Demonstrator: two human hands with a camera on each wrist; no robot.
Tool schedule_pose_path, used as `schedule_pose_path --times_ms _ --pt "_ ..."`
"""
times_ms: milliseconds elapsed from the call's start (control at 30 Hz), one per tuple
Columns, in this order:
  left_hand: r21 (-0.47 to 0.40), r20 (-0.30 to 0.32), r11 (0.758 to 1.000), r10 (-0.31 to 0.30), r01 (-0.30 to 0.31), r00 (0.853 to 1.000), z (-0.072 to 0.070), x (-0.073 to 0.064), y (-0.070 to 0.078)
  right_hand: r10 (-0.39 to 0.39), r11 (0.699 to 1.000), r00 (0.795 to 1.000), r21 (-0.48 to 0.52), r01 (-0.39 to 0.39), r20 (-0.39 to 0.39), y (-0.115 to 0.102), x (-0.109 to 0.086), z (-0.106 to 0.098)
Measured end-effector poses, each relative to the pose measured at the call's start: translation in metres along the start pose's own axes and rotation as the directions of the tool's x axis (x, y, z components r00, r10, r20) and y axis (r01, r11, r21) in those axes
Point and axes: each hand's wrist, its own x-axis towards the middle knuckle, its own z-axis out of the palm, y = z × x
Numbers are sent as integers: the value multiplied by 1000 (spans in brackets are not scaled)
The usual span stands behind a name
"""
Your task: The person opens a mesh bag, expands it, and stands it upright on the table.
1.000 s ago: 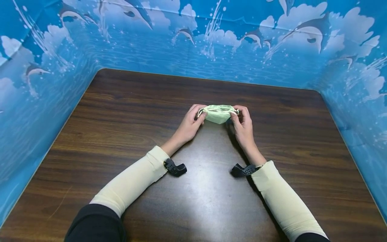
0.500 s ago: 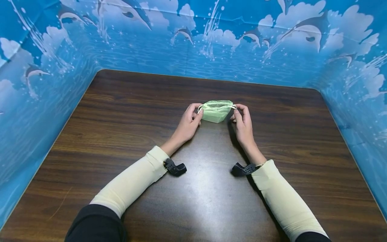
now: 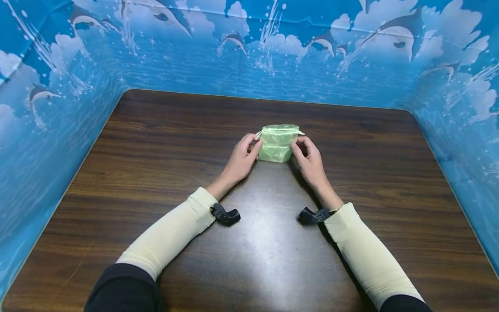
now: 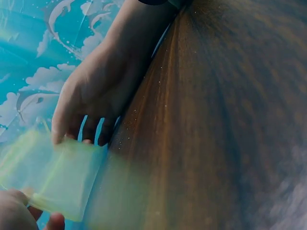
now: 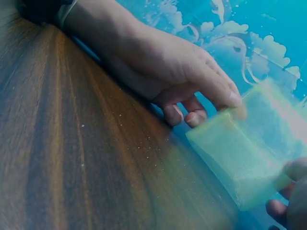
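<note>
A small, sheer green drawstring pouch (image 3: 277, 145) hangs between both hands over the middle of the table, its front face toward me. Pale cord runs across just below its top edge and sticks out at both sides. My left hand (image 3: 241, 160) pinches the left edge near the cord. Lower on the opposite edge, my right hand (image 3: 309, 164) pinches the side between thumb and fingers. In the left wrist view, the right hand (image 4: 96, 86) reaches in from the top; the left shows only as fingertips (image 4: 17, 206). The pouch (image 5: 240, 153) fills the right wrist view's right side.
A dark wood-grain table (image 3: 175, 130) spans the scene. Blue cloth (image 3: 195, 69) printed with dolphins and clouds stands around its back and sides. Black camera mounts (image 3: 226, 215) sit on both wrists, above pale sleeve covers (image 3: 171, 234).
The pouch's mouth, pulled wide between the hands before, has tipped up so its front face shows flat. The right hand has gone from the cord to the pouch's side.
</note>
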Motion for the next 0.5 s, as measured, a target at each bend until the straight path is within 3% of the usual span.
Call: schedule_pose_path --times_ms 100,167,267,333,400,433,500 --pt "-42 27 998 -39 40 999 -4 1 1 -47 998 998 46 49 -51 -10 0 3" --pt "-55 69 993 -96 100 993 -7 2 3 -96 993 991 64 102 -94 -14 0 5" --pt "-21 181 981 -184 191 966 -10 4 7 -191 977 967 59 203 -167 -12 0 6" --pt "-31 272 964 -246 264 930 -12 5 10 -255 963 945 30 266 -203 -7 0 6" --pt "-97 369 932 -292 349 883 -11 5 12 -312 948 924 -1 320 -222 -5 -1 5" --pt "-153 408 904 -311 400 858 -11 4 12 -336 940 915 -16 341 -224 -4 -2 4" --pt "-277 461 822 -342 498 819 -10 5 12 -372 927 903 -47 371 -216 -2 -4 3"
